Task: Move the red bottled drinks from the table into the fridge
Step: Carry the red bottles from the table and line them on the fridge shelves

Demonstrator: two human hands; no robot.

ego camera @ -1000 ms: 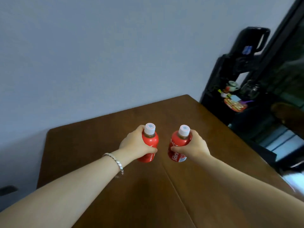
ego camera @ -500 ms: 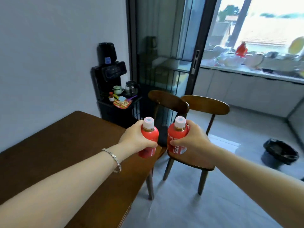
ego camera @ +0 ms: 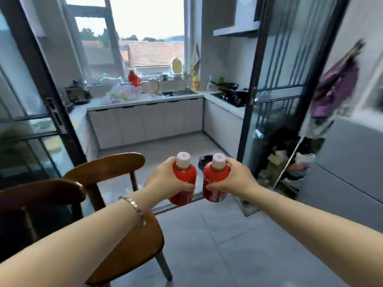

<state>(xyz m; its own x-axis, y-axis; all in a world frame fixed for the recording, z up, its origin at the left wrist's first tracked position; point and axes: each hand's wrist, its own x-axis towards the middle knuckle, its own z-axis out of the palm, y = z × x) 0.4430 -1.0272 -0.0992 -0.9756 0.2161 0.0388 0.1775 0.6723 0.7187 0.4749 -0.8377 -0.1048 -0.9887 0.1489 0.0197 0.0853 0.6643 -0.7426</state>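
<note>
Two red bottled drinks with pale pink caps are held upright in front of me, side by side above the floor. My left hand grips the left red bottle round its body. My right hand grips the right red bottle, which shows white lettering low on its label. A grey fridge stands at the right edge, its door closed, partly cut off by the frame. The table is out of view.
Two wooden chairs stand at my lower left, one under my left forearm. Ahead, black-framed glass sliding doors open onto a kitchen with white counters. Clutter and a pole lie between the door frame and the fridge.
The view has swung right, away from the table and past the chairs, toward the kitchen doorway and fridge. Both hands keep gripping their bottles in front of me.
</note>
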